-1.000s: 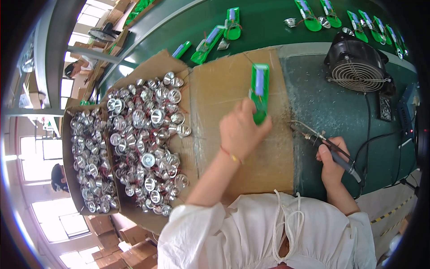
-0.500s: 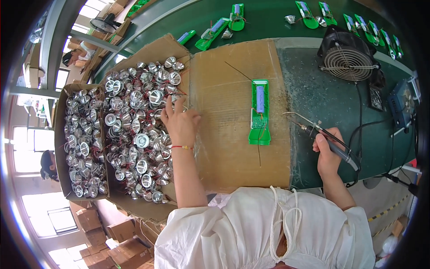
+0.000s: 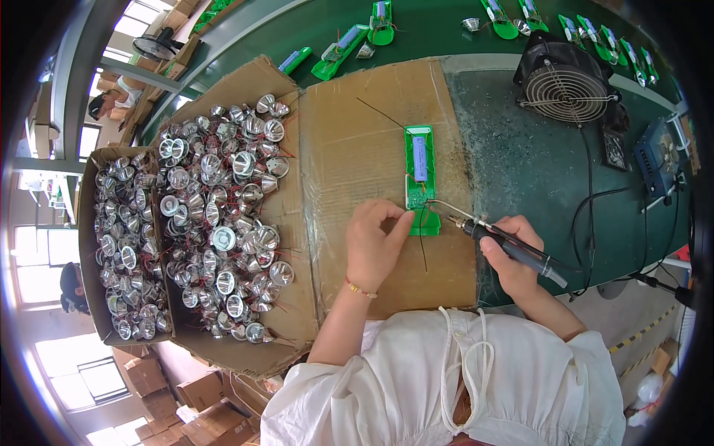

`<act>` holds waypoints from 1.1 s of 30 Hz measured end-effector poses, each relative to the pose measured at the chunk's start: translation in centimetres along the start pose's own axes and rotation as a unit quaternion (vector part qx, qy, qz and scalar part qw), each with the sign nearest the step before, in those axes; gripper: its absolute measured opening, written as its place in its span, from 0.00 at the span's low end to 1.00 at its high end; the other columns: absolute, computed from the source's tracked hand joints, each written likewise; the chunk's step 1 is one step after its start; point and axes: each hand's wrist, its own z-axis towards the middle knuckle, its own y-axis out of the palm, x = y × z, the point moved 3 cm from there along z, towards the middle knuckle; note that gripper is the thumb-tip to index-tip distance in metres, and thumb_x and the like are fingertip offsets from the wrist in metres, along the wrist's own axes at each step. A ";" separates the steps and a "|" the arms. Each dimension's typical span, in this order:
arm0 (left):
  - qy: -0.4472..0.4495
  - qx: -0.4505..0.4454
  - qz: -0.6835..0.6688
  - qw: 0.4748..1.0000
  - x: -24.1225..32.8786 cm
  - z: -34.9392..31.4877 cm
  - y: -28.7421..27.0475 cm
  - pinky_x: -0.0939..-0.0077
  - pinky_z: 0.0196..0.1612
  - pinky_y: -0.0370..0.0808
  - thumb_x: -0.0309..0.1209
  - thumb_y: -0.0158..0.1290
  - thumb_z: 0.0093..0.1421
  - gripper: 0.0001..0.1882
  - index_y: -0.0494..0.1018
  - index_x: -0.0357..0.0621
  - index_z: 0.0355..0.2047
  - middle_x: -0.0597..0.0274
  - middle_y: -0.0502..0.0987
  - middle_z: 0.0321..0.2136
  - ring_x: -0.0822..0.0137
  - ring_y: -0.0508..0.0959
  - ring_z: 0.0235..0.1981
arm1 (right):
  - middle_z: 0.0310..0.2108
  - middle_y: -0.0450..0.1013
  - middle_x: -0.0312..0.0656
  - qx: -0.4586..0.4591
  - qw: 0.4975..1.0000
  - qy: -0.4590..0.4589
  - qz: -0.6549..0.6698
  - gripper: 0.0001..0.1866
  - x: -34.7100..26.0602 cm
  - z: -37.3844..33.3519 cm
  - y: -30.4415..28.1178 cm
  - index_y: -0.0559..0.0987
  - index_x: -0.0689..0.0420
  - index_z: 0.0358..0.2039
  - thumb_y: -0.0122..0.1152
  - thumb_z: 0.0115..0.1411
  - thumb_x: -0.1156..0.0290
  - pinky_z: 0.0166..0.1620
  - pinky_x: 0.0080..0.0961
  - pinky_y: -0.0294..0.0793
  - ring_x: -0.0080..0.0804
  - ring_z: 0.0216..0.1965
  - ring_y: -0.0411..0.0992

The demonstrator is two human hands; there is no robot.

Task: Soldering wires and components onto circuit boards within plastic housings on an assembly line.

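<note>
A green plastic casing (image 3: 424, 225) lies lengthwise on the cardboard mat (image 3: 342, 149). Inside it sit a purple cylindrical battery (image 3: 420, 157) and, nearer me, a small circuit board (image 3: 421, 199). Thin dark wires reach out past both ends. My left hand (image 3: 374, 244) pinches thumb and forefinger together at the casing's near left edge; what is between the fingertips is too small to make out. In my right hand (image 3: 515, 275) is a soldering iron (image 3: 524, 254) with a thin curved tube fixed along it. Its tip end points at the board area.
To the left, cardboard boxes (image 3: 158, 245) hold many silver reflector cups (image 3: 223, 238) with red wires. A black fan (image 3: 565, 89) and a blue soldering station (image 3: 656, 160) stand at the right, cables (image 3: 591, 201) trailing. More green casings (image 3: 342, 50) line the far bench.
My left hand has left the reflector box and come right to the casing, its fingers now pinched. My right hand has brought the soldering iron left and down to the circuit board.
</note>
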 end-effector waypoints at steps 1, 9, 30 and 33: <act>-0.036 -0.009 -0.020 0.999 0.1 0.1 0.2 0.70 0.33 0.68 0.27 0.57 0.48 0.06 0.73 0.39 0.20 0.59 0.73 0.23 0.60 0.72 0.28 | 0.22 0.67 0.37 -0.003 1.000 0.008 -0.012 0.08 -0.3 0.2 0.2 0.67 0.62 0.27 0.59 0.50 0.78 0.26 0.15 0.62 0.17 0.22 0.63; -0.086 -0.026 -0.028 0.996 -0.5 0.8 0.8 0.68 0.32 0.67 0.30 0.58 0.47 0.08 0.73 0.40 0.18 0.59 0.73 0.20 0.59 0.71 0.27 | 0.20 0.66 0.36 -0.007 1.000 0.000 -0.019 0.08 -0.2 1.1 1.0 0.67 0.61 0.26 0.58 0.51 0.77 0.26 0.14 0.62 0.16 0.21 0.62; -0.114 -0.044 -0.012 0.992 -0.1 1.2 0.6 0.69 0.30 0.68 0.31 0.59 0.47 0.08 0.73 0.40 0.19 0.61 0.73 0.17 0.62 0.70 0.26 | 0.22 0.68 0.37 0.053 0.996 0.049 0.048 0.07 0.5 0.7 -0.3 0.69 0.61 0.28 0.58 0.52 0.77 0.24 0.14 0.66 0.17 0.21 0.66; -0.201 -0.072 -0.050 0.976 0.1 0.9 0.3 0.68 0.33 0.67 0.32 0.61 0.45 0.10 0.73 0.43 0.25 0.62 0.72 0.17 0.63 0.71 0.27 | 0.23 0.66 0.37 0.052 0.997 0.041 0.039 0.06 0.7 0.8 -0.6 0.68 0.61 0.28 0.56 0.53 0.77 0.22 0.15 0.66 0.18 0.19 0.65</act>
